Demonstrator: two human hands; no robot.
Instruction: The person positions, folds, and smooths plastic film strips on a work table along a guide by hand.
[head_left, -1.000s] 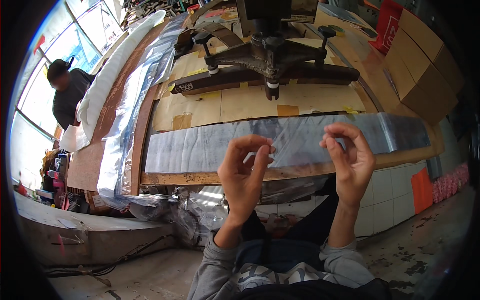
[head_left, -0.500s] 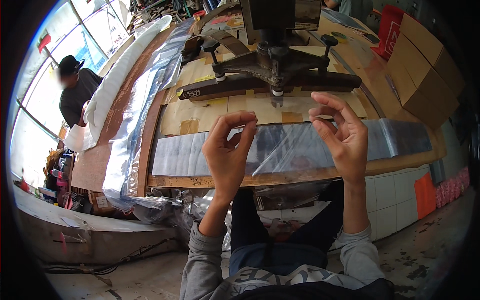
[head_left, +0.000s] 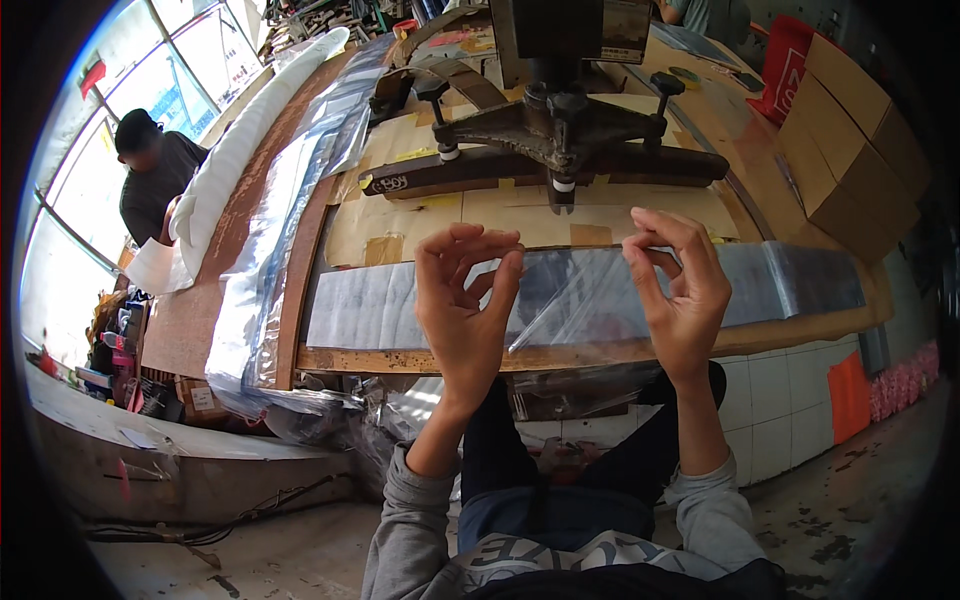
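Observation:
Both of my hands are raised over the near edge of the workbench, palms facing each other. On my left hand (head_left: 462,305) the fingers curl over and their tips come close to the thumb. My right hand (head_left: 685,290) mirrors it, with bent fingers brought near the thumb. Whatever is pinched, if anything, is too thin or clear to make out. Between and beyond the hands, creased clear plastic film (head_left: 572,300) lies on a long whitish strip (head_left: 365,310) along the bench front.
A heavy black metal press with a crossbar (head_left: 545,172) stands over cardboard sheets (head_left: 490,215). At left lie more plastic film (head_left: 255,290) and a white roll (head_left: 215,180), near a person (head_left: 160,170) in a dark top. On the right stand a cardboard box (head_left: 845,160) and a red bag (head_left: 785,75).
Both hands have lowered slightly, and the left has shifted a little to the right. Their curled pose is much the same. The film on the bench looks unmoved.

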